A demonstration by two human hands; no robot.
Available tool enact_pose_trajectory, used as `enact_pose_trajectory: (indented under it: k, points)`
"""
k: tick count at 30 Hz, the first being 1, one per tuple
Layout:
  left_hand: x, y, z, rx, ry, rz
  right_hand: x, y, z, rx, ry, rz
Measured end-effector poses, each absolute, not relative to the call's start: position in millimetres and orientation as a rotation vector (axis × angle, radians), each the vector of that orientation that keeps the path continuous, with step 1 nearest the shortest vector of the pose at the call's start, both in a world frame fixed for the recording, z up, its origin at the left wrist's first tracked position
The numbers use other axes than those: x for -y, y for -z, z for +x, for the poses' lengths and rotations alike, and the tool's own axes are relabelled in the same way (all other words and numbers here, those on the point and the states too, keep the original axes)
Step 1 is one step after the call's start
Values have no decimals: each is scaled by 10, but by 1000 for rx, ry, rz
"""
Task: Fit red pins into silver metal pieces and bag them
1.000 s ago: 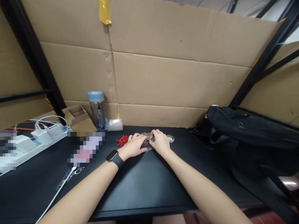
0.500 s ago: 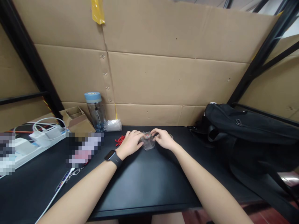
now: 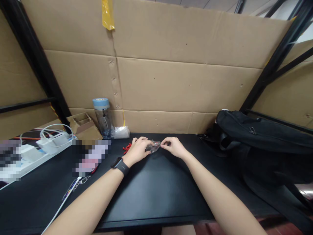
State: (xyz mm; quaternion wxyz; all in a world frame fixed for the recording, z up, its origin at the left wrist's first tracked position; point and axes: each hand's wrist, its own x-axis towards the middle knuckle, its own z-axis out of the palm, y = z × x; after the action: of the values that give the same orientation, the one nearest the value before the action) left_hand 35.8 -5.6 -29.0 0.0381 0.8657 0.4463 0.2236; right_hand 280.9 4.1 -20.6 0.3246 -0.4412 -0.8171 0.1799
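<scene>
A small clear plastic bag with something red in it is held just above the black table, near its far side. My left hand, with a dark watch on the wrist, grips the bag between thumb and fingers. On the other side, the fingertips of my right hand are pinched together at the bag's right edge. Partly behind my left hand lies a bunch of red cord-like pieces. The bag's contents are too small to make out.
At the back left stand a bottle with a blue lid, a stack of clear plastic packets and an open cardboard box. A power strip with cables is at far left. A black backpack fills the right side.
The bag has turned from lying broad and flat to a narrower, tilted shape. My right fingers have closed into a pinch at its right edge. The view has shifted slightly.
</scene>
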Motion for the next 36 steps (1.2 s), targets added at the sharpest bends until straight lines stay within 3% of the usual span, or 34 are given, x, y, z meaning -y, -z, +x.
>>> enact_pose_trajectory:
  k: [12, 20, 30, 36]
  points:
    - [106, 194, 403, -1425, -877, 2523, -20, 158, 2890, 2136, -711, -1131]
    - [89, 148, 364, -1462, -875, 2468, -39, 157, 2912, 2157, -607, -1134]
    - [42, 140, 363, -1677, -853, 2223, -143, 233, 2973, 1955, -873, -1039]
    - [100, 148, 416, -1692, -824, 2239, -11, 157, 2909, 2164, -944, -1047]
